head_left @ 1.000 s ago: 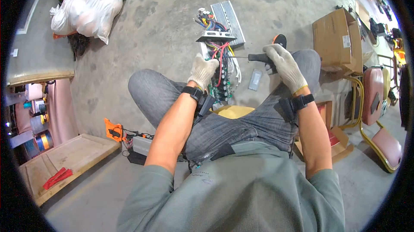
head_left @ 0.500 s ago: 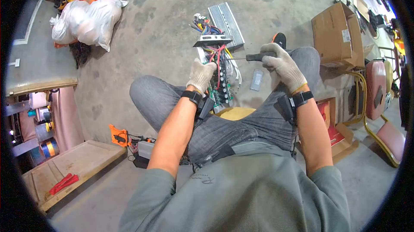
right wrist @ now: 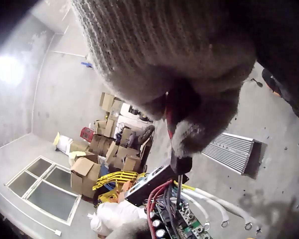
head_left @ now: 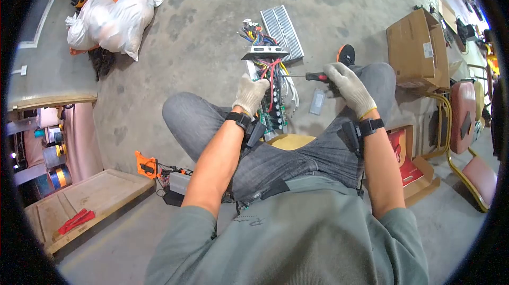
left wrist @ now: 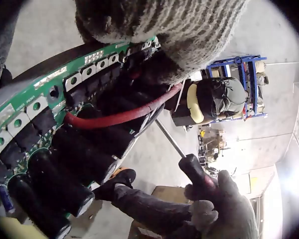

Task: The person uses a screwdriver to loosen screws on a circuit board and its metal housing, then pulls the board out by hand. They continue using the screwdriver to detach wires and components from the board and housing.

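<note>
My gloved right hand (head_left: 347, 88) grips a screwdriver (head_left: 316, 76) by its black and red handle. The shaft points left, its tip among wires over a long green circuit board (head_left: 275, 119). In the right wrist view the shaft (right wrist: 179, 191) reaches down to the board beside red and black wires. My gloved left hand (head_left: 250, 94) holds the board's left side, fingers curled over its edge. Large black capacitors (left wrist: 60, 181) and a thick red wire (left wrist: 114, 119) show in the left wrist view. A slotted metal end plate (head_left: 266, 51) stands at the board's far end.
A ribbed metal cover (head_left: 283, 30) lies beyond the board. Near my right knee is a flat grey rectangular object (head_left: 317, 101). White cables with ring terminals (right wrist: 224, 223) stick out beside the board. A cardboard box (head_left: 413, 49) and chairs (head_left: 461, 110) stand to the right.
The right fingers have shifted on the screwdriver handle, and its red part now shows. The handle sits slightly lower in view. My left hand stays on the board.
</note>
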The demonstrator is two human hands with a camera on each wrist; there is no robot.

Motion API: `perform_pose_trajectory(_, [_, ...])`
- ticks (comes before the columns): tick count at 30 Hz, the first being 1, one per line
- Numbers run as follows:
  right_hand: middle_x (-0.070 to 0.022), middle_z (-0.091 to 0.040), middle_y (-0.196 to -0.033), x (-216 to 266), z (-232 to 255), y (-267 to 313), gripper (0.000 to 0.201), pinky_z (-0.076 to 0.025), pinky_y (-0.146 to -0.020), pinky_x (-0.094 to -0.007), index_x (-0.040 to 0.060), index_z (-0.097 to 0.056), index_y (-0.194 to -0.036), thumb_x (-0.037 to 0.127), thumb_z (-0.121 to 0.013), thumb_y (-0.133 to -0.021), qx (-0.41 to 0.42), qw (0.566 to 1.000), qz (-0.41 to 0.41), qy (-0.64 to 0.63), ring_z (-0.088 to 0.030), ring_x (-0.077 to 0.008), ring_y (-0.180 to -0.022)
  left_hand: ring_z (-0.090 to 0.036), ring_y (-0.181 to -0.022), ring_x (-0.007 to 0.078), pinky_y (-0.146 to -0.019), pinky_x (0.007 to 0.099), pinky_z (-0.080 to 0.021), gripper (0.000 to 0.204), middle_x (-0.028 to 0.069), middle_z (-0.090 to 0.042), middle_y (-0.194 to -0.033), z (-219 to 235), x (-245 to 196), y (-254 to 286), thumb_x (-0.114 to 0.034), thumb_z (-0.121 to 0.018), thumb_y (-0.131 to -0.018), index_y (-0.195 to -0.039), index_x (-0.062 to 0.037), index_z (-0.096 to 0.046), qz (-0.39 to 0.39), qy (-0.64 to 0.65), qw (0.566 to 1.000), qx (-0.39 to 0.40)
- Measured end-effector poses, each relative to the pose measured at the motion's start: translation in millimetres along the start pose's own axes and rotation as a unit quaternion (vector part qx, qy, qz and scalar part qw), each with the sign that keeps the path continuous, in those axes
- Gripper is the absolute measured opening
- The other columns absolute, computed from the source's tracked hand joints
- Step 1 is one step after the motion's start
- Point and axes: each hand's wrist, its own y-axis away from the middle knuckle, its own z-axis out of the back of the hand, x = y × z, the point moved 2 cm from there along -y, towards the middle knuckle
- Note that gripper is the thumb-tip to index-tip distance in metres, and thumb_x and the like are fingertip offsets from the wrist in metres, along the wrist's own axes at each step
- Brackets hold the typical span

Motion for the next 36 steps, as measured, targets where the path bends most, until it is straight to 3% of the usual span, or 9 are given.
perform_pose_trajectory(4, [-0.0087,-0.068,-0.104,11.3,0.3,8.2,0.041,-0.055,-0.082,-0.0303,-0.0049,-0.064,-0.126,0.023,-0.066,-0.095,-0.007,1.0,-0.011,0.011,-0.064,-0.0145,-0.089,-0.075,-0.082,0.0259,-0.073,0.0398,-0.057,0.036,0.0187,-0.077,-0.091,-0.9,-1.6,0.8,-0.02,-0.075,-0.08,-0.104,0.0077,-0.075,0.014,0.03,0.999,0.001])
perform_pose_trajectory(7, [-0.0051,-0.063,-0.097,10.9,-1.0,7.8,0.042,-0.052,-0.067,-0.026,-0.0014,-0.059,-0.134,0.027,-0.06,-0.103,0.005,0.994,0.091,0.066,-0.06,-0.0102,-0.079,-0.075,-0.082,0.0252,-0.073,0.0395,-0.057,0.035,0.0182,-0.078,-0.092,-1.5,-0.2,-1.7,-0.019,-0.075,-0.08,-0.103,0.0077,-0.075,0.016,0.041,0.999,0.009])
perform_pose_trajectory(10, [-0.0052,-0.063,-0.097,15.9,-2.7,13.3,0.043,-0.053,-0.068,-0.0269,-0.0019,-0.059,-0.133,0.028,-0.06,-0.102,-0.001,0.996,0.07,0.052,-0.062,-0.0104,-0.08,-0.075,-0.081,0.0249,-0.072,0.0394,-0.057,0.034,0.0181,-0.077,-0.09,-1.8,-0.3,-1.4,-0.019,-0.073,-0.081,-0.103,0.0078,-0.075,0.018,0.035,0.999,0.008])
perform_pose_trajectory(12, [-0.0096,-0.068,-0.105,7.1,0.1,7.7,0.046,-0.056,-0.08,-0.0299,-0.005,-0.063,-0.129,0.025,-0.07,-0.094,0.019,0.999,-0.037,-0.028,-0.065,-0.0149,-0.091,-0.075,-0.08,0.0247,-0.072,0.0394,-0.057,0.034,0.0179,-0.077,-0.089,-1.6,1.5,-2.1,-0.019,-0.073,-0.081,-0.102,0.0079,-0.075,0.017,0.035,0.999,0.009])
perform_pose_trajectory(16, [-0.0101,-0.068,-0.108,15.8,0.6,9.2,0.048,-0.056,-0.083,-0.0305,-0.0054,-0.062,-0.129,0.025,-0.071,-0.094,0.027,1.0,-0.011,-0.008,-0.065,-0.0159,-0.092,-0.074,-0.078,0.0233,-0.07,0.0387,-0.057,0.032,0.0162,-0.077,-0.087,-2.5,3.5,-6.9,-0.018,-0.069,-0.083,-0.102,0.0073,-0.075,0.009,0.028,0.999,0.016])
perform_pose_trajectory(18, [-0.0094,-0.068,-0.105,14.5,-0.9,13.9,0.045,-0.055,-0.08,-0.0301,-0.005,-0.063,-0.127,0.03,-0.066,-0.099,0.001,0.995,0.073,0.07,-0.064,-0.0142,-0.088,-0.074,-0.078,0.0227,-0.069,0.0383,-0.056,0.031,0.0156,-0.077,-0.086,-6.9,14.5,-10.4,-0.017,-0.068,-0.083,-0.102,0.0069,-0.075,0.014,0.012,1.0,0.007])
perform_pose_trajectory(28, [-0.0091,-0.066,-0.102,15.6,1.3,13.2,0.039,-0.055,-0.075,-0.03,-0.0043,-0.063,-0.128,0.025,-0.06,-0.102,-0.002,1.0,0.014,0.007,-0.064,-0.014,-0.082,-0.074,-0.078,0.025,-0.072,0.0393,-0.057,0.034,0.0168,-0.076,-0.088,1.5,-12.4,8.3,-0.018,-0.072,-0.081,-0.105,0.0059,-0.074,0.009,0.018,1.0,-0.018])
perform_pose_trajectory(34, [-0.0075,-0.066,-0.095,12.7,-0.8,9.7,0.035,-0.056,-0.067,-0.0287,-0.0022,-0.065,-0.126,0.024,-0.057,-0.103,-0.019,0.994,0.099,0.031,-0.062,-0.0133,-0.074,-0.074,-0.083,0.0274,-0.072,0.0399,-0.057,0.037,0.0186,-0.076,-0.089,-3.4,0.7,-1.9,-0.02,-0.072,-0.081,-0.105,0.0085,-0.071,0.016,0.097,0.995,0.021])
perform_pose_trajectory(36, [-0.0076,-0.067,-0.097,19.4,-4.7,15.6,0.037,-0.055,-0.068,-0.0276,-0.0019,-0.066,-0.127,0.023,-0.06,-0.101,-0.016,0.999,0.019,0.021,-0.063,-0.0128,-0.075,-0.074,-0.082,0.0264,-0.072,0.0393,-0.057,0.038,0.0182,-0.076,-0.09,1.5,-17.3,12.3,-0.019,-0.072,-0.081,-0.106,0.0089,-0.07,0.02,0.058,0.998,0.0])
